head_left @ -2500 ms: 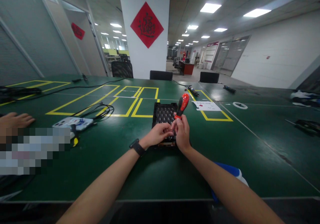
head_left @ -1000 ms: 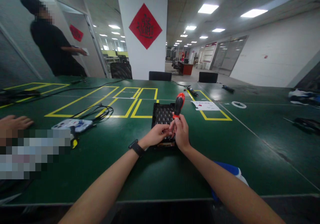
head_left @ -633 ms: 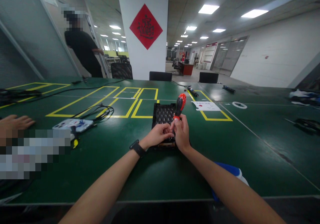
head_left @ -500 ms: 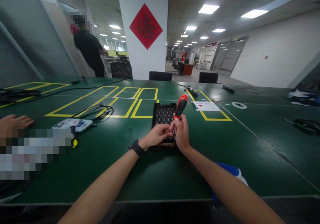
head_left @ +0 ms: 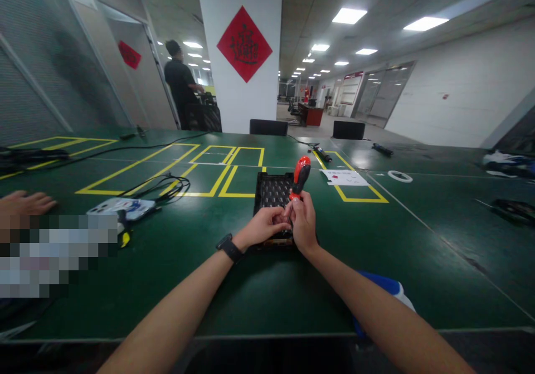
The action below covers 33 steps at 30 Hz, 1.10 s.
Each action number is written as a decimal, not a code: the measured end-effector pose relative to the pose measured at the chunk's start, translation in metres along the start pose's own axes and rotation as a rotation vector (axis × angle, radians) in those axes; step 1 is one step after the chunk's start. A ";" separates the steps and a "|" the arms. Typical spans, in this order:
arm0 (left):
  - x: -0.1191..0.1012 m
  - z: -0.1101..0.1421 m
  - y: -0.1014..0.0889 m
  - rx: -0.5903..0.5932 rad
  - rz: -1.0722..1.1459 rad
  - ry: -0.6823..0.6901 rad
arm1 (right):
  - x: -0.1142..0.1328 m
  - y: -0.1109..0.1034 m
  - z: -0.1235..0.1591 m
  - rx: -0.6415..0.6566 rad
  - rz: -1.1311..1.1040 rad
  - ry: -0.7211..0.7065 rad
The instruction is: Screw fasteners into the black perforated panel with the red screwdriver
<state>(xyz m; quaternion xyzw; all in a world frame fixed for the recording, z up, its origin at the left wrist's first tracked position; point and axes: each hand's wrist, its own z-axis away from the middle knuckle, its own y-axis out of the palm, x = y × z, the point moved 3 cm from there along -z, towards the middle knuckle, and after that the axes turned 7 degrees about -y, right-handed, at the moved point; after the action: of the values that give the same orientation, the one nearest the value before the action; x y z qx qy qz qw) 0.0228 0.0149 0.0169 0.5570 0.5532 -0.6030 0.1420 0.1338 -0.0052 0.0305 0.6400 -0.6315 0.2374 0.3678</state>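
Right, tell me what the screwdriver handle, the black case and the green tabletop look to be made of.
Screwdriver handle: probably hard plastic, glossy, with bright highlights on the red; the black parts may be rubber.
Black case: likely moulded plastic, given its even, dark colour.
Green tabletop: smooth with a soft sheen and blurred reflections; perhaps laminate or a rubbery mat, I can't tell which.

White pillar (head_left: 259,103) — red poster (head_left: 244,44), chairs (head_left: 268,127), ceiling lights (head_left: 349,15)
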 end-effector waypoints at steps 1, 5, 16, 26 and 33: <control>0.000 0.000 0.000 0.001 -0.010 0.001 | -0.001 0.000 0.000 -0.002 -0.001 0.002; -0.001 0.000 -0.001 0.046 -0.010 0.017 | -0.005 -0.001 -0.001 -0.011 -0.016 0.022; -0.001 -0.001 0.001 0.036 0.058 -0.011 | -0.002 -0.002 -0.001 -0.029 0.002 0.001; -0.001 0.000 0.000 0.047 0.031 0.022 | -0.006 -0.001 -0.002 -0.008 -0.054 0.036; 0.002 0.000 0.000 0.052 0.020 0.045 | -0.005 -0.001 -0.001 0.029 -0.003 0.037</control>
<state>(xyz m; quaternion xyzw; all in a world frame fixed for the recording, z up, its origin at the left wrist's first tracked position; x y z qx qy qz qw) 0.0221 0.0158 0.0159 0.5794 0.5349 -0.6030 0.1208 0.1346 -0.0013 0.0273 0.6417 -0.6202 0.2580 0.3702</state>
